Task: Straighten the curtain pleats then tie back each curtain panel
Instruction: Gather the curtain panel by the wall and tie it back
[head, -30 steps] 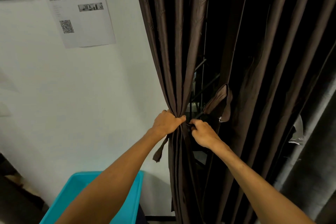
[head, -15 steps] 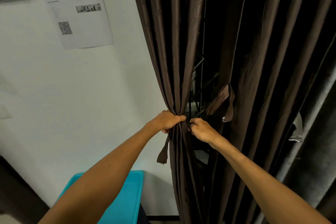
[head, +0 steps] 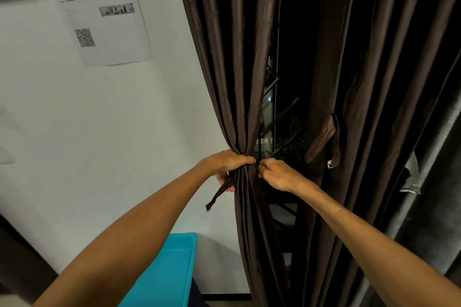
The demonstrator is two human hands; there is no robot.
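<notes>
The left curtain panel (head: pixel 232 77) is dark brown and gathered into a tight bunch at waist height. My left hand (head: pixel 227 163) grips round that bunch, with one end of a brown tie strap (head: pixel 219 194) hanging below its fingers. My right hand (head: pixel 277 173) sits just right of the bunch, fingers curled and pinching the strap's other end. The right curtain panel (head: pixel 369 87) hangs loose, and a second tie strap (head: pixel 324 142) dangles in a loop from it. Between the panels a dark window with bars (head: pixel 277 117) shows.
A white wall (head: pixel 112 137) with a printed sheet (head: pixel 104 12) is on the left. A turquoise bin (head: pixel 164 271) stands on the floor below my left arm. A grey drape (head: pixel 424 197) hangs at the far right.
Both hands have stayed at the gathered bunch. The strap end below my left hand hangs a little lower and straighter. The view has shifted slightly.
</notes>
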